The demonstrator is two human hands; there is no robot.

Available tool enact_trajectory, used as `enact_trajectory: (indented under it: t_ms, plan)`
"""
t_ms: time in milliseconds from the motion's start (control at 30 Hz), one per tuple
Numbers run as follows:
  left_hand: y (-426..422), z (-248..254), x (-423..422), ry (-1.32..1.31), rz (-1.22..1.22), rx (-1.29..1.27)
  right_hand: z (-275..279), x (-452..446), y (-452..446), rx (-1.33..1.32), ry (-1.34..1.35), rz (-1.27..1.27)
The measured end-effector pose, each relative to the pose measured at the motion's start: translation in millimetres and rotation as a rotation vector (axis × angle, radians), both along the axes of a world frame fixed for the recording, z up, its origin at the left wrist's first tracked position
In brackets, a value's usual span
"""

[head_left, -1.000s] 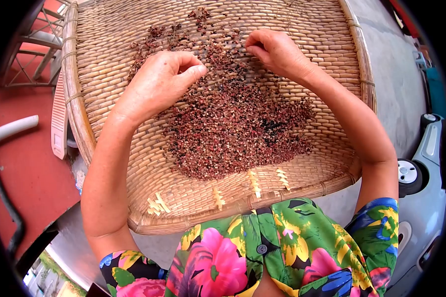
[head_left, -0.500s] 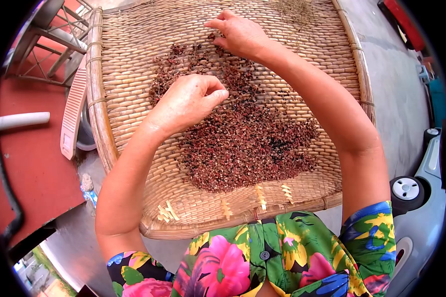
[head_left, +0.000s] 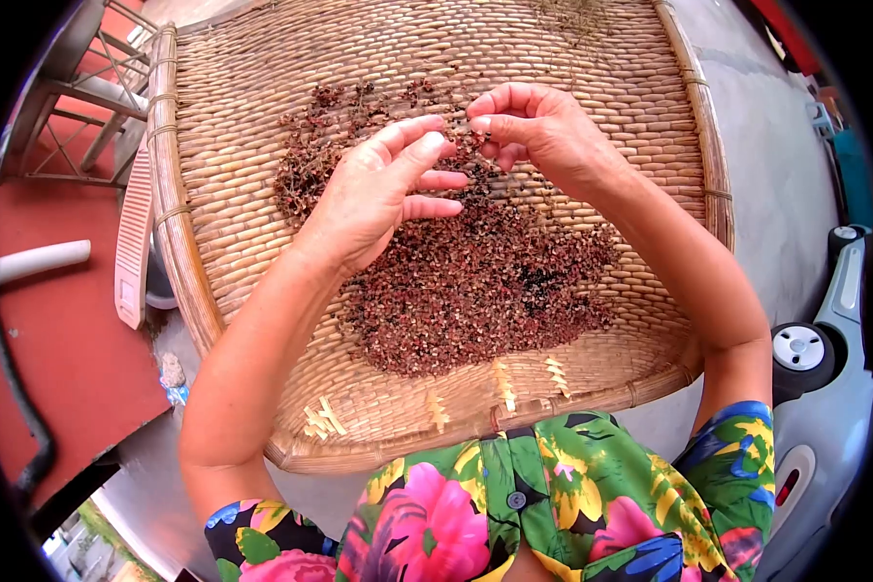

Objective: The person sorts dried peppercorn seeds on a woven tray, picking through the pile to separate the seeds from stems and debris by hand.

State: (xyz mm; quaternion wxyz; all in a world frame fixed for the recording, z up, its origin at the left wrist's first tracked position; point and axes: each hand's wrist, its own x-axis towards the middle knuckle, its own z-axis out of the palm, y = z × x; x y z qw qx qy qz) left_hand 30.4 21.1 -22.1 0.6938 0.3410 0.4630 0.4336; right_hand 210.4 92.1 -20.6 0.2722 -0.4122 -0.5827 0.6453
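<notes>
Two bare hands meet above a woven tray (head_left: 252,204), fingertips near each other. In the right hand (head_left: 543,138), thumb and forefinger draw close in a pinch, the other fingers curled; in the left hand (head_left: 378,189), thumb and forefinger also come close while the lower fingers spread. Whether either grip has a scrap clamped in it is too small to tell. Directly under the grip, and spreading toward the wearer, lies a heap of dried reddish-brown husks (head_left: 466,301), with black seeds (head_left: 543,279) gathered to the right. Just beyond the grip, to the left, the pieces look clumpier and more thinly scattered. The step looks like picking over by hand; it is probably best done with light fingertip pinches, loosening one clump at a time, wrists held high so that the loose heap is not swept about. Far beyond the grip, fine pale stems (head_left: 572,15) lie apart from the heap. On the near side, pale strips (head_left: 324,417) show by the rim, close to a floral shirt (head_left: 436,529).
</notes>
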Motion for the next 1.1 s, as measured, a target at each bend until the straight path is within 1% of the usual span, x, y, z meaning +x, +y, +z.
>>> enact_trajectory:
  t_ms: [67, 133, 200, 267, 333, 400, 467, 533, 667, 833, 867, 933, 967, 1033, 1067, 1100]
  plan:
    - [-3, 0, 6, -0.141, 0.007, 0.036, 5, -4, -7, 0.043, -0.011, 0.061]
    - [-2, -4, 6, -0.143, -0.006, 0.057, 7, -6, -12, 0.057, -0.009, 0.072]
    - [-2, -2, 6, 0.069, -0.047, 0.104, 9, -7, -14, 0.069, -0.011, 0.087]
    - [-3, -1, 7, 0.080, -0.032, 0.089, 8, -7, -15, 0.050, 0.007, 0.049]
    - [-2, -2, 3, -0.095, -0.028, 0.021, 7, -9, -17, 0.043, 0.013, 0.043]
    - [-3, -1, 1, -0.128, -0.018, 0.010, 10, -10, -19, -0.135, 0.093, -0.024]
    - [-2, 0, 0, -0.164, -0.006, 0.001, 7, -8, -16, -0.093, 0.053, -0.029]
    - [-3, 0, 0, -0.177, -0.004, 0.008, 5, -7, -14, -0.152, 0.088, 0.018]
    - [-4, 0, 3, -0.166, -0.015, -0.018, 9, -9, -20, -0.009, 0.051, 0.065]
    - [-5, 0, 2, -0.191, -0.033, -0.045, 7, -9, -20, 0.015, 0.072, 0.072]
    - [-5, 0, 3, -0.192, -0.032, -0.046, 7, -9, -20, 0.048, 0.041, 0.093]
    - [-4, 0, 6, -0.039, 0.004, 0.015, 8, -8, -20, 0.082, 0.008, 0.113]
    - [-4, 1, 5, -0.038, 0.004, 0.015, 10, -7, -20, 0.084, -0.019, 0.121]
    - [-2, 4, 5, -0.176, 0.124, 0.063, 13, -6, -20, 0.086, -0.047, 0.129]
    - [-2, 4, 4, -0.176, 0.124, 0.064, 15, -6, -20, 0.087, -0.066, 0.147]
    - [-3, 3, 4, -0.055, 0.076, 0.134, 16, -6, -20, 0.088, -0.086, 0.166]
